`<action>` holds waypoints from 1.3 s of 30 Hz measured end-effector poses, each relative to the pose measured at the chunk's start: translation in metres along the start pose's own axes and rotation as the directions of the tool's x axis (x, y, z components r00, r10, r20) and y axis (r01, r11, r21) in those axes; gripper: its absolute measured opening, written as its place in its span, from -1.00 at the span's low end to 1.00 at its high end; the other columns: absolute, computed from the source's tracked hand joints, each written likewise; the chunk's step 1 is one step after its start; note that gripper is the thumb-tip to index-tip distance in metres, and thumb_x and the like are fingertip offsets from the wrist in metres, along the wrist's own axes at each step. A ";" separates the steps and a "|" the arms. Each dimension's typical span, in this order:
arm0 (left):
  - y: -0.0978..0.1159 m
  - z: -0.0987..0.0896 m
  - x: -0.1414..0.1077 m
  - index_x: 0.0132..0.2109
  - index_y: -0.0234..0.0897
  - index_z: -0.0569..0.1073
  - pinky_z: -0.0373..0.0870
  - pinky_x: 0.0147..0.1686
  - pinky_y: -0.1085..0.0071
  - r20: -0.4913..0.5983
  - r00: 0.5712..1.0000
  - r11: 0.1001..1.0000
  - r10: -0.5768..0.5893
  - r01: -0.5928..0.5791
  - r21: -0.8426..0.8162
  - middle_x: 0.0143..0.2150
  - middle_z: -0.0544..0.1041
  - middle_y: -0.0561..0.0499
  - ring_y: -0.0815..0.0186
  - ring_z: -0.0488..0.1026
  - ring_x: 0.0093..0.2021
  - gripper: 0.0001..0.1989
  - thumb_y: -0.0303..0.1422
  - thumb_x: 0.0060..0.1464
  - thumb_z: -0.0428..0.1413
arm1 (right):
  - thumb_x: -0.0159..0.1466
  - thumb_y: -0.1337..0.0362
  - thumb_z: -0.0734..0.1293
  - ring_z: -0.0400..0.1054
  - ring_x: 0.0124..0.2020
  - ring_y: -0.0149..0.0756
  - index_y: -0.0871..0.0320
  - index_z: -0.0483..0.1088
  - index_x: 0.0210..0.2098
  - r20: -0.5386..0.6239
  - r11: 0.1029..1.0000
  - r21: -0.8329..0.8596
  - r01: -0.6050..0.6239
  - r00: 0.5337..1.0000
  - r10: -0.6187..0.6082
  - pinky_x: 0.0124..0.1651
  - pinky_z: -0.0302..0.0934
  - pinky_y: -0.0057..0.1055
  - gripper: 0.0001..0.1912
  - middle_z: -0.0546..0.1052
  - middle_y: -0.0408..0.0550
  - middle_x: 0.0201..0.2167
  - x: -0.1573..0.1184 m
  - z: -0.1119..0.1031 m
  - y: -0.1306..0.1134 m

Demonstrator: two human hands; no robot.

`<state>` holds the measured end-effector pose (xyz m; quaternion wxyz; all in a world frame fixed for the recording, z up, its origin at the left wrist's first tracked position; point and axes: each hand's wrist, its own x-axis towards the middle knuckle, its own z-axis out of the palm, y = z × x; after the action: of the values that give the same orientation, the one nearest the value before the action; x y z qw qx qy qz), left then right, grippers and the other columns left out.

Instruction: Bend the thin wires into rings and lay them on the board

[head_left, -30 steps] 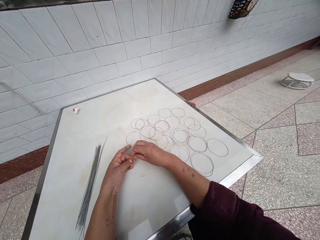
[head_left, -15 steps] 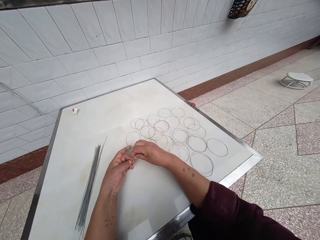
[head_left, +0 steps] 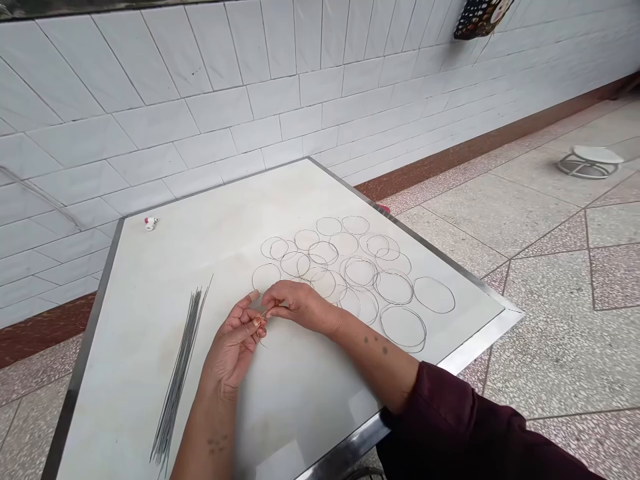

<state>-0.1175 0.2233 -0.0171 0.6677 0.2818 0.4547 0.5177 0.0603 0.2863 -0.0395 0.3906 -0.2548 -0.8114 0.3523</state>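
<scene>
My left hand [head_left: 239, 341] pinches a thin wire [head_left: 259, 329] between thumb and fingers above the white table. Close against it on the right, my right hand [head_left: 295, 305] has its thumb and fingertips closed on the same wire. How the wire runs between the fingertips is too small to make out. Several thin wire rings [head_left: 394, 287] lie spread and partly overlapping beyond and to the right of my hands. A bundle of straight dark wires [head_left: 181, 373] rests left of my left forearm, its ends slightly fanned.
The white table [head_left: 200, 247] has a metal edge and stands against a tiled wall. A small red and white object [head_left: 151, 223] sits near its far left corner. A white-topped stool [head_left: 590, 162] stands on the floor at the right, and a patterned item [head_left: 483, 17] hangs on the wall.
The fingertips of both hands have shifted slightly, and the wire between them has turned; its loose curve below my right hand now shows closer to my left fingers. The rings and bundle stay put.
</scene>
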 end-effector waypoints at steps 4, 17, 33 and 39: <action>0.001 0.002 -0.001 0.10 -0.24 0.49 0.35 -0.36 0.49 0.001 1.000 1.000 -0.006 0.006 0.018 -0.40 0.46 0.09 0.42 0.36 -0.43 -0.44 -0.51 -0.10 0.33 | 0.30 0.37 0.37 0.37 -0.26 -0.37 0.10 0.48 -0.29 0.005 0.999 -0.044 0.007 1.000 -0.007 -0.19 0.30 -0.45 -0.94 0.48 -0.14 -0.33 0.001 -0.001 -0.002; -0.006 0.003 0.001 0.07 -0.24 0.50 0.37 -0.36 0.50 -0.028 0.999 0.999 0.038 -0.038 -0.013 -0.40 0.48 0.09 0.42 0.39 -0.42 -0.48 -0.54 -0.09 0.32 | 0.35 0.34 0.33 0.33 -0.15 -0.32 0.08 0.49 -0.25 0.007 0.993 -0.112 0.036 0.999 -0.035 -0.09 0.32 -0.38 -0.91 0.47 -0.10 -0.26 0.002 0.000 -0.001; -0.007 0.010 -0.001 0.05 -0.18 0.52 0.44 -0.40 0.57 -0.219 0.974 0.950 0.054 -0.118 -0.290 -0.34 0.51 0.10 0.47 0.43 -0.39 -0.54 -0.60 -0.02 0.27 | 0.18 0.11 0.50 0.28 -0.03 -0.17 0.06 0.49 -0.27 -0.120 0.944 -0.321 0.075 0.986 -0.119 0.15 0.09 -0.15 -0.79 0.48 -0.05 -0.15 0.002 0.016 -0.008; -0.011 0.016 -0.002 0.05 -0.12 0.52 0.41 -0.28 0.57 -0.251 0.949 0.931 0.189 -0.254 -0.263 -0.38 0.49 0.16 0.46 0.44 -0.31 -0.49 -0.56 -0.06 0.33 | 0.21 0.14 0.48 0.29 -0.10 -0.21 0.04 0.55 -0.27 -0.247 0.962 -0.273 -0.006 0.967 -0.064 0.07 0.13 -0.19 -0.85 0.49 -0.06 -0.20 0.000 0.027 -0.013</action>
<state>-0.0981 0.2190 -0.0191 0.5841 0.1703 0.4097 0.6797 0.0362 0.2685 -0.0412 0.4577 -0.3366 -0.7991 0.1966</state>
